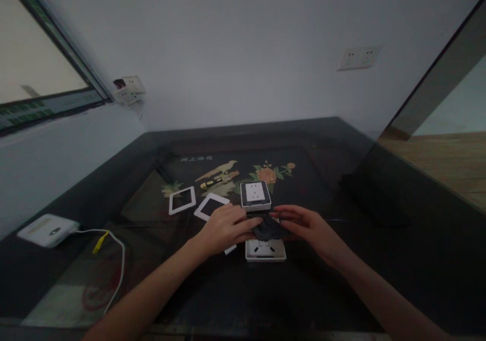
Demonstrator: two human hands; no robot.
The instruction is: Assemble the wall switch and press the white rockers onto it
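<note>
A dark, soft-looking black piece (pixel 270 228), perhaps cloth, is between my hands; its exact kind is hard to make out. My left hand (pixel 227 225) is closed on its left side, with the thumb on top. My right hand (pixel 304 225) pinches its right side with bent fingers. Right below it on the table lies a white open wall box (pixel 266 252), partly covered by the held piece. Just beyond my hands sits a wall socket (pixel 255 193) with a white face and dark surround. A white frame (pixel 212 204) lies partly behind my left hand.
Another white frame (pixel 182 200) lies farther left, and a yellow utility knife (pixel 213 182) lies behind. A white device (pixel 48 230) with a white cable stands at the left of the glossy black table (pixel 319 290). A dark bundle (pixel 372 201) lies at right.
</note>
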